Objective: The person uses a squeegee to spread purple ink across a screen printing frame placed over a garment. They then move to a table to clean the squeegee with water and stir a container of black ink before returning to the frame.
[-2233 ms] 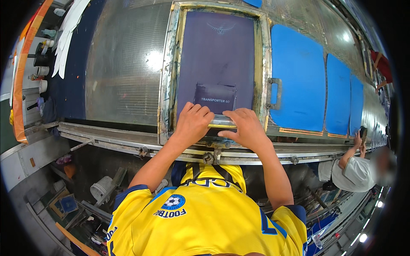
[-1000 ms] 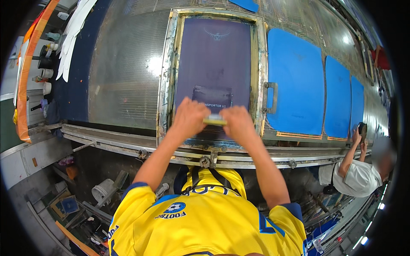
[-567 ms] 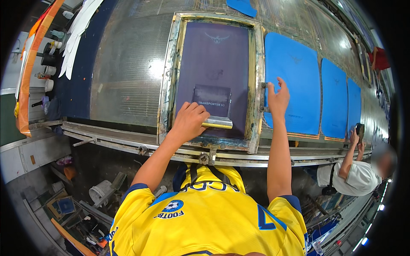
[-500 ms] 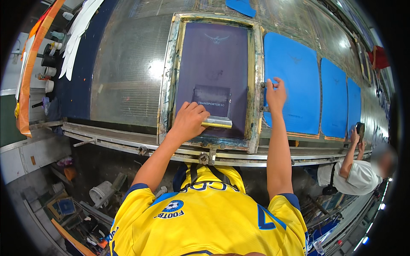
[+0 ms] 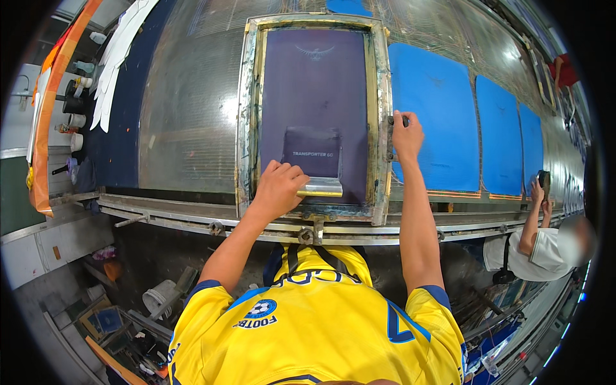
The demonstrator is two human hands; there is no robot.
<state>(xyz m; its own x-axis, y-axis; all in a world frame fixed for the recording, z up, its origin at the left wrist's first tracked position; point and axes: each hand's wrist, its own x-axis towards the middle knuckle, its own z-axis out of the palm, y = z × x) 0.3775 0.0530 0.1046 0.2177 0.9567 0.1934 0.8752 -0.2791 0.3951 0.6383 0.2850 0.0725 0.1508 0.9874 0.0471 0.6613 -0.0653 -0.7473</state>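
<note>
Screen frame (image 5: 246, 122): on the counter (image 5: 186, 115); the step looks like taking hold of its side with the squeegee (image 5: 323, 187) parked, so the next move seems to call for keeping both grips steady.
Left hand (image 5: 279, 188): fingers curled closed over the squeegee's left end.
Squeegee: on the dark mesh (image 5: 314, 90), toward its near end.
Right hand (image 5: 408, 136): closed around the handle (image 5: 403, 120), fingers bent.
Blue sheets (image 5: 436, 122): right of the frame.
</note>
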